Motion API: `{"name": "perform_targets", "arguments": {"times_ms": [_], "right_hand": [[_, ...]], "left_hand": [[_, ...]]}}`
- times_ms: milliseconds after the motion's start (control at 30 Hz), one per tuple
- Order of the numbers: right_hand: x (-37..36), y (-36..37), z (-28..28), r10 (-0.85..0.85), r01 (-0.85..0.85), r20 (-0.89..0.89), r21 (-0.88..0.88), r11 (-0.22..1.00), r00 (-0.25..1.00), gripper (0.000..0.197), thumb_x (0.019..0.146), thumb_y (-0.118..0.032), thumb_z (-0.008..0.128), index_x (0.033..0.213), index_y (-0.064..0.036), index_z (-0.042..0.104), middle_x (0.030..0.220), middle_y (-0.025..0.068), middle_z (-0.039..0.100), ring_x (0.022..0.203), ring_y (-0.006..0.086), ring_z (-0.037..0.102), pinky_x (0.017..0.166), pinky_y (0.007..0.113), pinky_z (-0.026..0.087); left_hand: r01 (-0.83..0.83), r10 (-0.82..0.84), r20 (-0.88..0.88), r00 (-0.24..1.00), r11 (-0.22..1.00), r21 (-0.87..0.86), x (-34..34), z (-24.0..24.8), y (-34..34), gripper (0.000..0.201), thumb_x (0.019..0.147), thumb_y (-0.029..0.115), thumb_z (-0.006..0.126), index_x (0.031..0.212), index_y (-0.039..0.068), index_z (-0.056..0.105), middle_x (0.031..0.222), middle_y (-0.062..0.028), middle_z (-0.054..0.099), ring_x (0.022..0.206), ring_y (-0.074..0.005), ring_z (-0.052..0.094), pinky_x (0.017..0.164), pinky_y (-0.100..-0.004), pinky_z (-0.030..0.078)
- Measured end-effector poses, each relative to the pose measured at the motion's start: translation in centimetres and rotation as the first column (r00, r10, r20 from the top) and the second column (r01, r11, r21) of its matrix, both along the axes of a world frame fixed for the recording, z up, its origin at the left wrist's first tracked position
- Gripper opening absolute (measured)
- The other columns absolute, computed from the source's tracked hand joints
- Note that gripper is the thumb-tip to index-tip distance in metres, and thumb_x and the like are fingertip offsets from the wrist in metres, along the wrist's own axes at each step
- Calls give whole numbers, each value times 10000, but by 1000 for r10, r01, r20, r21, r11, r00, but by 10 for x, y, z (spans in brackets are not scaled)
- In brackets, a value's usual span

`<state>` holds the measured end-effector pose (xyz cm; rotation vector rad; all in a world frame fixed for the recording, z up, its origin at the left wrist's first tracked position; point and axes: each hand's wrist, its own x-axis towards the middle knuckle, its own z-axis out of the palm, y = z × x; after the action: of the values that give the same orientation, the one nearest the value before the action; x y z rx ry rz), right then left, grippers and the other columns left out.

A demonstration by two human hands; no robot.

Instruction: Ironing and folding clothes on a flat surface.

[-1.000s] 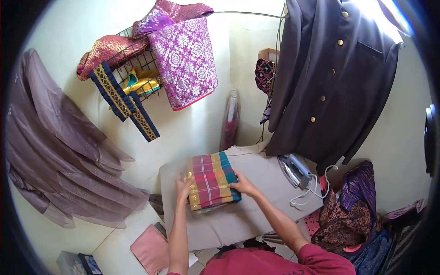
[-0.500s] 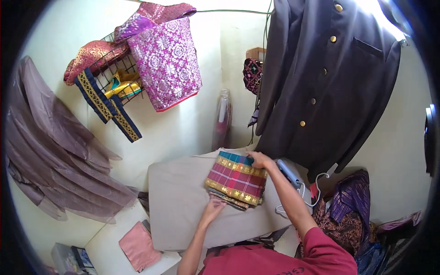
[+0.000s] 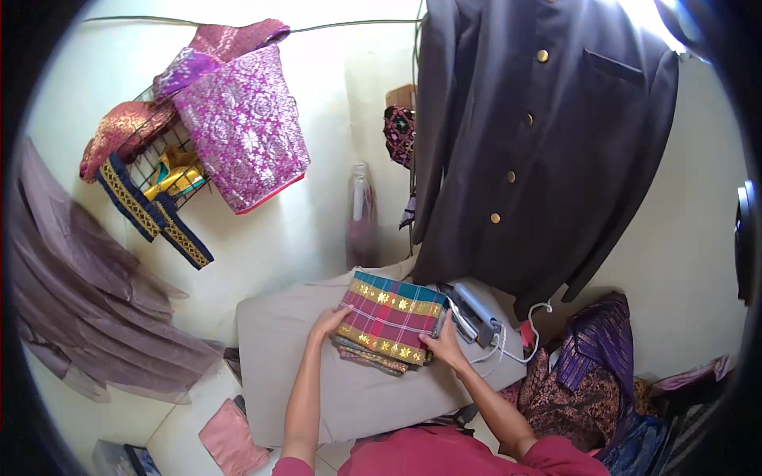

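A folded plaid cloth (image 3: 389, 317) in maroon, teal and gold, with gold flower motifs, lies on other folded fabric (image 3: 369, 361) that shows along its near edge. Both sit on a beige padded board (image 3: 278, 373). My left hand (image 3: 329, 320) grips the cloth's left side, its thumb on top. At the right edge, my right hand (image 3: 446, 347) holds the cloth with the thumb over it and the fingers reaching up along the side. Just right of the cloth rests an iron (image 3: 474, 309) with a blue-grey top and a white cord (image 3: 502, 345).
A dark jacket (image 3: 548, 159) with gold buttons hangs over the board's far right. Patterned textiles (image 3: 246, 127) hang from a wire basket (image 3: 155, 155) on the wall. Sheer mauve fabric (image 3: 87, 293) hangs at left. Pink folded cloth (image 3: 232, 438) lies low left; a garment heap (image 3: 587, 381) lies right.
My left hand has moved up to the cloth's left side, and my right hand has come down from its far corner to the right edge. The view has shifted, showing more of the iron.
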<state>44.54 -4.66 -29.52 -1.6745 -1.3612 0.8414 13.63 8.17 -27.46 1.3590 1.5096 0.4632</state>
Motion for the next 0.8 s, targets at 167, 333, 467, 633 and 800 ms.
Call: {"name": "perform_targets", "arguments": {"times_ms": [167, 333, 467, 633, 800], "right_hand": [[2, 15, -4, -8, 10, -52, 44, 999, 999, 1178, 737, -307, 805, 1465, 117, -18, 1498, 328, 219, 1408, 402, 243, 1159, 402, 224], [-10, 22, 19, 68, -68, 15, 24, 997, 998, 1154, 728, -206, 807, 1475, 89, -21, 1412, 306, 359, 1295, 427, 393, 1102, 426, 328], [-17, 27, 15, 30, -37, 69, 103, 994, 997, 1116, 708, -43, 777, 1496, 39, -9, 1371, 287, 394, 1282, 419, 400, 1097, 432, 333], [-12, 44, 54, 135, -117, -85, 191, 975, 987, 1029, 726, 28, 718, 1527, -52, 77, 1445, 244, 353, 1338, 352, 379, 1122, 399, 311], [-13, 88, 41, 289, -266, -142, 161, 950, 947, 975, 754, -24, 734, 1531, -109, 152, 1400, 205, 410, 1278, 304, 445, 1052, 372, 392]], "left_hand": [[6, -10, 83, 996, 999, 54, 19, -4, -4, 561, 879, 477, 618, 1117, -28, 669, 1019, -131, 712, 933, -231, 664, 842, -357, 491], [-31, 30, 79, 996, 999, 16, 9, -17, -1, 507, 879, 414, 644, 1136, -23, 659, 1021, -133, 710, 937, -229, 667, 831, -356, 497], [-65, 45, 186, 982, 992, 104, 0, -19, -11, 511, 877, 408, 653, 1114, -44, 658, 1005, -151, 709, 922, -223, 669, 830, -360, 497], [-225, 176, 444, 879, 973, 59, 6, 30, -50, 504, 896, 283, 665, 1240, -67, 550, 1121, -152, 660, 1007, -219, 626, 887, -359, 482], [-397, 322, 418, 849, 912, 105, -10, 38, -83, 478, 902, 223, 662, 1265, -53, 521, 1157, -142, 640, 1029, -222, 613, 900, -357, 477]]}}
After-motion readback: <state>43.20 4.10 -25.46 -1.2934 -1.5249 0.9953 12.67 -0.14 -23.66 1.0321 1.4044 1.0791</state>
